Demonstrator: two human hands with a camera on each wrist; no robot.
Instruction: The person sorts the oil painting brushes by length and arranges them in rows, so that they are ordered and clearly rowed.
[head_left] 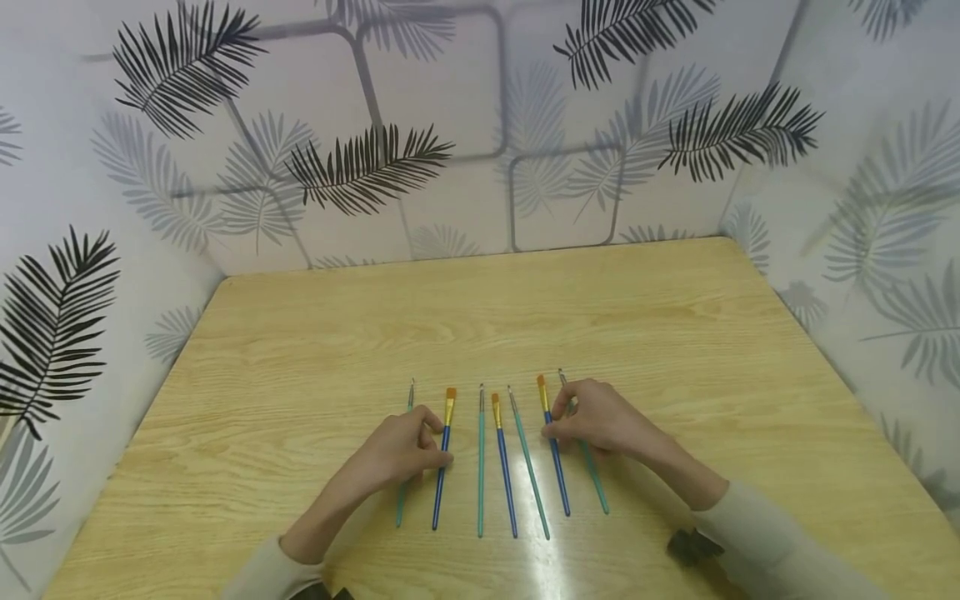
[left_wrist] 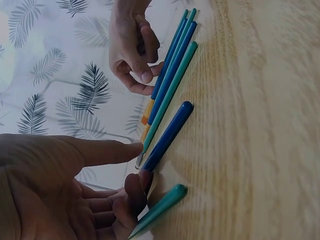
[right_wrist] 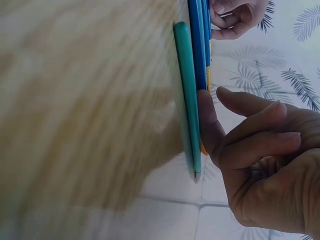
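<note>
Several thin paintbrushes lie side by side on the table, teal and blue handles alternating. My left hand (head_left: pixel 405 450) is over the leftmost teal paintbrush (head_left: pixel 401 504). Its thumb and forefinger are at the blue paintbrush (head_left: pixel 438 500) beside it, thumb stretched out, without a visible pinch. On the other side, my right hand (head_left: pixel 596 417) reaches over the rightmost teal paintbrush (head_left: pixel 595 479), thumb and forefinger at the neighbouring blue paintbrush (head_left: pixel 558 479). In the right wrist view a fingertip (right_wrist: pixel 206 112) is against the brushes, with the thumb apart from it.
Between the hands lie a teal paintbrush (head_left: pixel 481 467), a blue paintbrush (head_left: pixel 505 475) and another teal paintbrush (head_left: pixel 531 475). The wood-grain table (head_left: pixel 300 333) meets a leaf-patterned wall (head_left: pixel 465 208) at the back and sides.
</note>
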